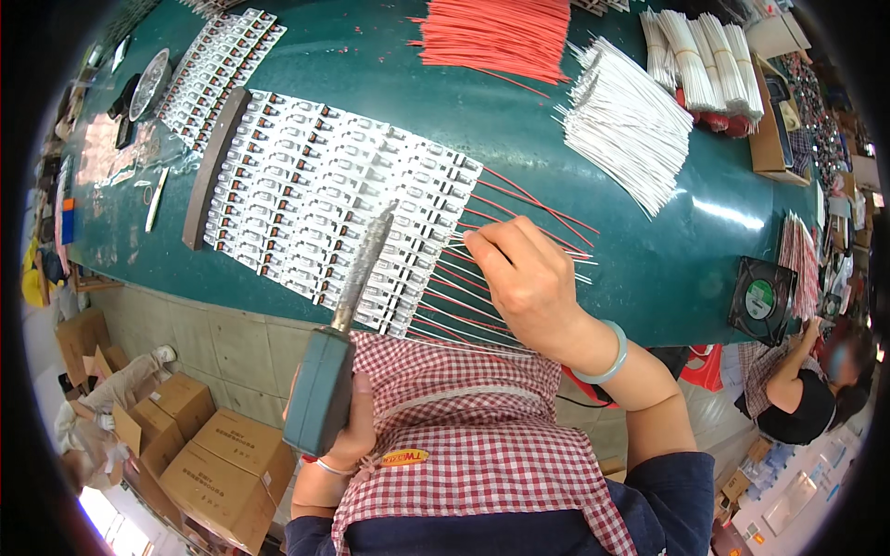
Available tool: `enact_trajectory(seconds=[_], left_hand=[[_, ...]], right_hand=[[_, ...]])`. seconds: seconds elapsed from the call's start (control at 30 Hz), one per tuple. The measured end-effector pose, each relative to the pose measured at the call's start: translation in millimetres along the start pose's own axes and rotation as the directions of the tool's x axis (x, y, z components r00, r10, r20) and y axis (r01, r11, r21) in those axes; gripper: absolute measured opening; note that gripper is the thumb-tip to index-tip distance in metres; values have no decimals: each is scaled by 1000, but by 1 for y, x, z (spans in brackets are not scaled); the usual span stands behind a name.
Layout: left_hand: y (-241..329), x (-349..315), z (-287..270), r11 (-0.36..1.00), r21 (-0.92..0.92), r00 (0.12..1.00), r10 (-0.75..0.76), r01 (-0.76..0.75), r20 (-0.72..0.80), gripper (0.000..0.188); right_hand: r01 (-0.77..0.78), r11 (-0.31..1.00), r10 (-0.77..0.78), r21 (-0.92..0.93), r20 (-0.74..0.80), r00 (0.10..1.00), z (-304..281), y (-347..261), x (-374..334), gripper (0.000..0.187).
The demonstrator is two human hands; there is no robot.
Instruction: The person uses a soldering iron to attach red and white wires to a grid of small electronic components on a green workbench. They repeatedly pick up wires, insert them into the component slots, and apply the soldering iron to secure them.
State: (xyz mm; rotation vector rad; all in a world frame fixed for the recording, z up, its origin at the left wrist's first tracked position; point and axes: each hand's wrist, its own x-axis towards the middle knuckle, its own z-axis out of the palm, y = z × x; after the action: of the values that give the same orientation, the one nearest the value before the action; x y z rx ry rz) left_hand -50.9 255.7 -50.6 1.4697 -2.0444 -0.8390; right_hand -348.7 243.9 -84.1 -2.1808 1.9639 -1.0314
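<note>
"Where is the work, relative to the hands?"

"The flat white panel of small circuit boards with rows of silvery parts [306, 176] lies on the glossy dark-green bench [519, 120], beyond the left hand [360, 422] and to the left of the right hand [533, 283]. The thin red and white wires [454, 315] trail from its near-right edge, passing under and beside the right hand."

"And the left hand?"

"It's curled round the dark-green, gun-shaped tool with a long metal tip [318, 389]. The tip reaches away from that hand, over the panel; I can't tell if it touches."

"The right?"

"Bent, thumb and forefinger drawn close together at the wires near the panel's edge. I can't tell whether they meet, or pinch a wire."

"Anything farther off?"

"Beyond the right hand lie a loose heap of white wires [630, 130] and a heap of red wires [496, 32]. The square black fan [762, 298] stands well to its right."
</note>
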Motion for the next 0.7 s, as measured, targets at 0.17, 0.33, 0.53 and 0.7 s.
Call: enact_trajectory(seconds=[0.17,0.33,0.53,0.7], left_hand=[[3,13,4,968,-243,996,38,-57,-82,34],[5,74,-39,920,-381,946,-201,93,-255,38],[7,205,-125,919,-186,638,87,-348,-765,33],[-95,334,-185,990,-138,659,-79,-39,-748,15]], right_hand=[[33,999,-32,-27,44,999,-1,1,2,31],[-6,1000,5,27,49,999,-3,-2,6,33],[-48,998,45,44,75,996,-10,-10,11,31],[-37,995,30,89,81,996,-12,-14,15,30]])
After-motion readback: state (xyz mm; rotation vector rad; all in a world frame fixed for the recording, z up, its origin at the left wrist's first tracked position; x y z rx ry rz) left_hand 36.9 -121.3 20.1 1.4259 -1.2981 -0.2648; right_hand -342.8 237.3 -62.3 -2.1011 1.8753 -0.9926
